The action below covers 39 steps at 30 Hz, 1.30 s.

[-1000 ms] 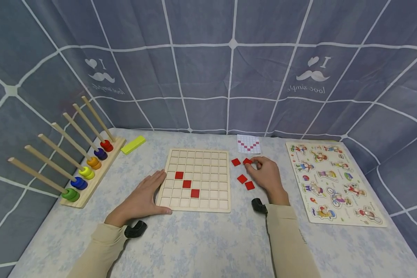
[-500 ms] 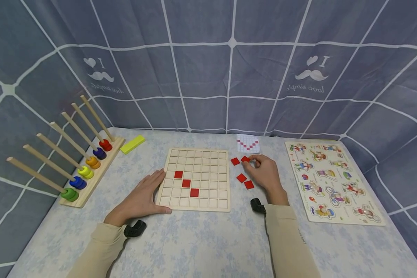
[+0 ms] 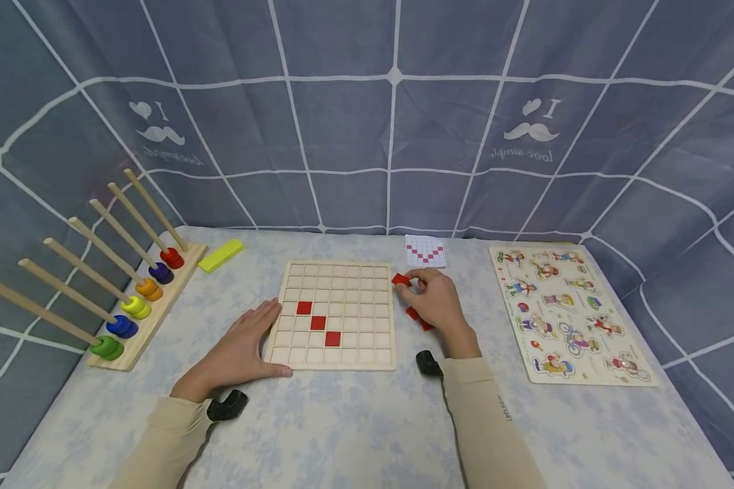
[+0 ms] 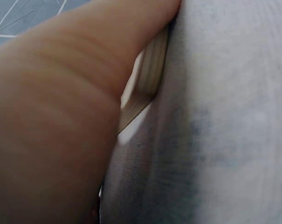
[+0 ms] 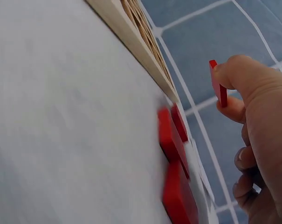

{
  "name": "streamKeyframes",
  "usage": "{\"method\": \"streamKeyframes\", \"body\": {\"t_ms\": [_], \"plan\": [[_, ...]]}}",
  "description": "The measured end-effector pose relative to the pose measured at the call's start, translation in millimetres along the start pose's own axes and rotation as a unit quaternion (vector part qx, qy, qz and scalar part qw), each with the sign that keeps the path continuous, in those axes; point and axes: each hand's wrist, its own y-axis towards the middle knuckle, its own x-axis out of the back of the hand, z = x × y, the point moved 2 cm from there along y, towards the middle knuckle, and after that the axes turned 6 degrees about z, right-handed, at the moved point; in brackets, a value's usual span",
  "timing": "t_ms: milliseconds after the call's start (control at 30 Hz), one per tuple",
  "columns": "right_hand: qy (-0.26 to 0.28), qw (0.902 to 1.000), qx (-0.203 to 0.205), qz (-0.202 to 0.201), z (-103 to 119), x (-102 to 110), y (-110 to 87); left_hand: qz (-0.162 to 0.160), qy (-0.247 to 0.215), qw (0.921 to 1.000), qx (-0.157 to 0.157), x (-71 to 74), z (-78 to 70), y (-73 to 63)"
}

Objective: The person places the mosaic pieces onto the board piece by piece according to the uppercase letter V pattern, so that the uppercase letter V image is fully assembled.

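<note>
Right hand [image 3: 435,302] pinches tile [image 5: 218,85] near board's edge [image 3: 393,318].

A person's right hand [image 3: 437,304] has slid left toward the wooden grid board [image 3: 362,292], its pinched red tile [image 5: 218,85] now carried near the board's edge. The hand has come partly across two loose red tiles [image 3: 412,313], which I saw whole half a second ago. Beyond them, where two tiles showed apart, the head view, turned slightly rightward, shows a single red patch
</note>
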Motion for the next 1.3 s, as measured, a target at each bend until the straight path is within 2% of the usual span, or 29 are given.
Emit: {"method": "streamKeyframes", "body": {"t_ms": [233, 600, 1100, 1300], "plan": [[0.007, 0.9988, 0.047, 0.015, 26.7, -17.9, 5.8, 0.002, -0.001, 1.0000, 0.002, 0.7, 1.7, -0.1], [0.011, 0.9935, 0.095, 0.062, 78.0, -48.7, 22.9, 0.001, -0.001, 1.0000, 0.004, -2.5, 2.1, -2.4], [-0.037, 0.9824, 0.141, 0.117, 122.4, -90.0, 39.6, 0.005, 0.009, 0.9999, 0.005, -0.1, 3.5, -0.6], [-0.069, 0.9764, 0.142, 0.147, 134.9, -102.0, 41.3, 0.009, 0.005, 0.9999, 0.003, -0.5, 4.1, -1.1]]}}
